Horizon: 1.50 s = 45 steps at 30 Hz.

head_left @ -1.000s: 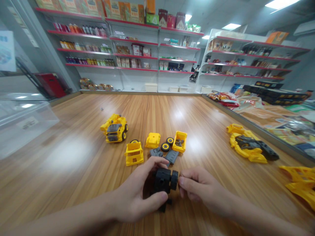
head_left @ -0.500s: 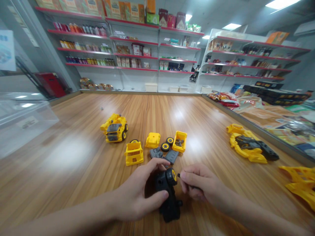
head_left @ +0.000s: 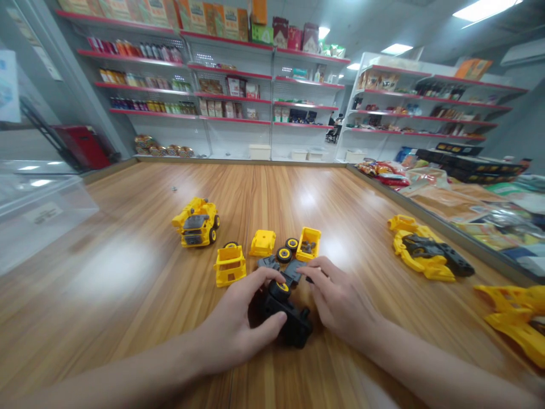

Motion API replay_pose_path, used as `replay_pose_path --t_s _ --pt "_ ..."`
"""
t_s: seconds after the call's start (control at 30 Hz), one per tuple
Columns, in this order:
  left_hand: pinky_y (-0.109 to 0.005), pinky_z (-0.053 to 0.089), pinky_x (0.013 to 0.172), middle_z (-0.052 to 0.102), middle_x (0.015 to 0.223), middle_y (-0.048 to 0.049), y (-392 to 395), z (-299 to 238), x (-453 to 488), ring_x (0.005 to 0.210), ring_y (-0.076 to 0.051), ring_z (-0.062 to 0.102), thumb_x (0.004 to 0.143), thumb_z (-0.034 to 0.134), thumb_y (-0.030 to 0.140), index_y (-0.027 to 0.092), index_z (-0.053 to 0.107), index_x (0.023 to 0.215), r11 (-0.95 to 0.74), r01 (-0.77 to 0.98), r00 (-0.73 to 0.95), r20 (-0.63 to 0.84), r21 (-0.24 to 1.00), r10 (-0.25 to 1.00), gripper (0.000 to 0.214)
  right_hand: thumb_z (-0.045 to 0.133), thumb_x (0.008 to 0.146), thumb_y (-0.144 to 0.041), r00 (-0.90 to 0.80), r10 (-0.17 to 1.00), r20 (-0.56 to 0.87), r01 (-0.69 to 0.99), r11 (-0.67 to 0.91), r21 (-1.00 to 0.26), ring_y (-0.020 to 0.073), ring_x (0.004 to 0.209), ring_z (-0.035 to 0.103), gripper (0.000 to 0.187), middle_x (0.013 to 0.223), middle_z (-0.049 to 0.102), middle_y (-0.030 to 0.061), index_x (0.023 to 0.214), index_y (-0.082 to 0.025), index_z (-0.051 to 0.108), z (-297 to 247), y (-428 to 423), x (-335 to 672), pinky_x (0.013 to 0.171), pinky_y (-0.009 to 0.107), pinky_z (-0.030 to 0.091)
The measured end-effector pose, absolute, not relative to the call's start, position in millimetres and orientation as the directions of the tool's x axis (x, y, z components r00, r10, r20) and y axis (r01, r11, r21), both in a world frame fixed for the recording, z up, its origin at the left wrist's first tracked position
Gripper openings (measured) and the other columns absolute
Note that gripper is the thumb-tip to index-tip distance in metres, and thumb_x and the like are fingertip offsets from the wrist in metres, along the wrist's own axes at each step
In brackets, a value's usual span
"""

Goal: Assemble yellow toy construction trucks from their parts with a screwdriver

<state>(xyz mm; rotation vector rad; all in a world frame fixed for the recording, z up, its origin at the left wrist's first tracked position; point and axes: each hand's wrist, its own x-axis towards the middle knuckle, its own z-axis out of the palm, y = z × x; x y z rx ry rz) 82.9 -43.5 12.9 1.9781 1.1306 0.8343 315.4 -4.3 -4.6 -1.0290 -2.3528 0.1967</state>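
Note:
My left hand [head_left: 238, 324] is closed around a black toy truck chassis [head_left: 293, 326], its thumb on the near side. The fingertips reach a black wheel with a yellow hub [head_left: 280, 289], which faces upward at the chassis's far end. Just to the right, my right hand [head_left: 340, 292] has its fingers pinched together. A small dark piece shows between them, mostly hidden, so I cannot tell its kind. Those fingertips are beside a flat grey plastic part [head_left: 293, 270]. Beyond them lie two loose wheels [head_left: 284, 254] and a yellow dump bed [head_left: 309, 243] holding small grey pieces.
A yellow cab [head_left: 230, 267] and another yellow part [head_left: 263, 242] lie ahead. Farther left stands a yellow toy truck [head_left: 196, 222]. Yellow-and-black toy parts [head_left: 426, 250] and a yellow piece [head_left: 515, 318] are at right. A clear plastic bin [head_left: 46, 210] sits at the left edge.
The chassis has turned in my left hand, its wheel now facing up and its near end swung rightward. My right hand has moved away from the wheel, forward to the grey part.

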Motion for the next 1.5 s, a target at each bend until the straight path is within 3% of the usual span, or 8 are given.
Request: replay_pose_path --t_s 0.2,0.4,0.53,0.7,0.83,1.07,1.3,1.5 --pt "-0.029 0.048 0.072 0.057 0.092 -0.0013 -45.1 11.2 85.7 0.079 -0.016 0.055 0.082 0.062 0.025 0.023 0.045 0.108 -0.409 0.471 0.408 0.218 0.782 0.887 0.031 0.047 0.076 -0.004 -0.69 0.682 0.241 0.657 0.731 -0.185 0.0279 0.133 0.045 0.073 0.159 0.024 0.0108 0.146 -0.019 0.035 4.6 1.2 308.4 0.104 0.044 0.047" --pt "-0.028 0.048 0.068 0.054 0.09 -0.0005 -47.0 8.5 83.6 0.075 -0.015 0.052 0.079 0.065 0.026 0.022 0.042 0.097 -0.425 0.459 0.435 0.22 0.78 0.873 0.03 0.05 0.076 -0.006 -0.754 0.631 0.183 0.601 0.775 -0.197 0.0263 0.132 0.046 0.066 0.154 0.036 0.0091 0.14 -0.018 0.042 7.5 5.7 312.4 0.108 0.044 0.043" --pt "-0.031 0.05 0.078 0.059 0.1 -0.0031 -47.4 14.3 84.1 0.086 -0.018 0.058 0.082 0.061 0.022 0.022 0.045 0.108 -0.425 0.465 0.442 0.212 0.777 0.872 0.03 0.046 0.08 -0.005 -0.719 0.657 0.226 0.606 0.752 -0.259 0.0251 0.124 0.054 0.055 0.143 0.047 0.0115 0.134 -0.018 0.048 5.0 4.2 313.5 0.102 0.041 0.049" --pt "-0.034 0.047 0.096 0.062 0.113 -0.0062 -45.4 19.9 86.2 0.105 -0.02 0.059 0.086 0.055 0.016 0.021 0.055 0.116 -0.521 0.437 0.532 0.257 0.733 0.807 0.031 0.044 0.08 -0.004 -0.664 0.702 0.258 0.662 0.712 -0.233 0.0296 0.126 0.053 0.061 0.152 0.033 0.017 0.141 -0.016 0.043 3.0 2.3 314.0 0.099 0.045 0.051" --pt "-0.035 0.045 0.1 0.062 0.12 -0.0082 -43.9 13.4 85.7 0.11 -0.021 0.059 0.088 0.053 0.019 0.02 0.057 0.121 -0.522 0.482 0.497 0.271 0.704 0.824 0.033 0.044 0.08 -0.005 -0.69 0.68 0.247 0.64 0.733 -0.23 0.0282 0.128 0.052 0.06 0.151 0.038 0.0133 0.139 -0.016 0.046 3.8 2.1 314.0 0.103 0.043 0.049" --pt "-0.039 0.049 0.094 0.066 0.115 -0.0089 -41.6 7.8 84.6 0.104 -0.024 0.062 0.088 0.052 0.022 0.02 0.058 0.12 -0.453 0.612 0.366 0.275 0.648 0.889 0.033 0.043 0.08 -0.004 -0.719 0.661 0.215 0.626 0.751 -0.21 0.0259 0.126 0.055 0.066 0.153 0.038 0.0105 0.145 -0.017 0.039 6.6 0.8 314.0 0.103 0.042 0.05" --pt "-0.039 0.051 0.088 0.069 0.104 -0.0067 -41.1 13.2 82.5 0.096 -0.024 0.064 0.078 0.05 0.011 0.019 0.064 0.113 -0.438 0.613 0.306 0.313 0.658 0.899 0.039 0.045 0.079 -0.004 -0.694 0.674 0.254 0.628 0.739 -0.245 0.0252 0.115 0.061 0.045 0.149 0.039 0.0121 0.12 -0.019 0.058 11.6 -2.4 313.8 0.094 0.041 0.053" --pt "-0.035 0.051 0.085 0.068 0.094 -0.0058 -43.5 15.2 78.9 0.089 -0.021 0.063 0.077 0.05 0.01 0.017 0.064 0.117 -0.485 0.392 0.334 0.37 0.782 0.867 0.043 0.048 0.078 -0.006 -0.738 0.628 0.245 0.573 0.776 -0.264 0.0205 0.089 0.062 0.029 0.107 0.057 0.0095 0.1 -0.018 0.063 12.9 -4.1 311.8 0.077 0.033 0.055"
